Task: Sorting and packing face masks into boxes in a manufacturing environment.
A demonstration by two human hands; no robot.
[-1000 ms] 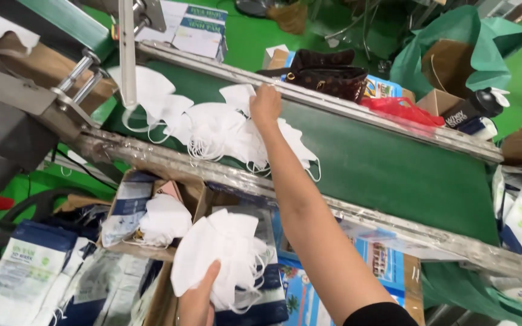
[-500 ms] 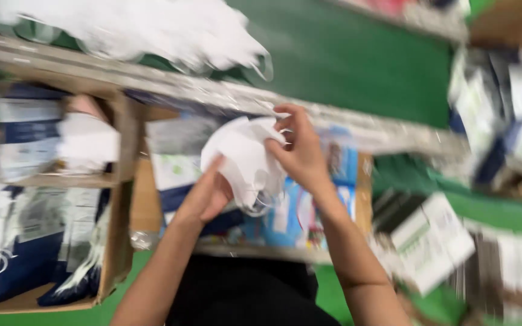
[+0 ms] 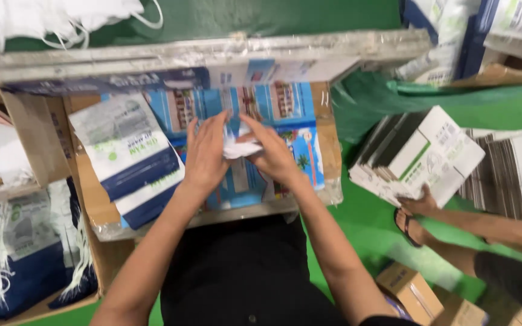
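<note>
Fingers of the left hand (image 3: 205,154) and the right hand (image 3: 273,158) close together around a white mask (image 3: 235,147), pressed between both palms at the centre of the frame, above a blue printed carton (image 3: 285,115). It seems the folding step; a flat blue-and-white pouch (image 3: 129,151) lies just left, so steady, even pressure looks needed.

**Around the packing spot**

Just left of the hands lay white-and-blue pouches (image 3: 129,158) on a cardboard tray (image 3: 92,199). Above them ran a plastic-wrapped rail (image 3: 170,51), with loose white masks (image 3: 43,18) beyond on the green belt (image 3: 273,15). Well to the right, a co-worker's hand (image 3: 421,205) steadied a stack of flat white cartons (image 3: 418,154). Brown boxes (image 3: 409,290) sat low right.
</note>
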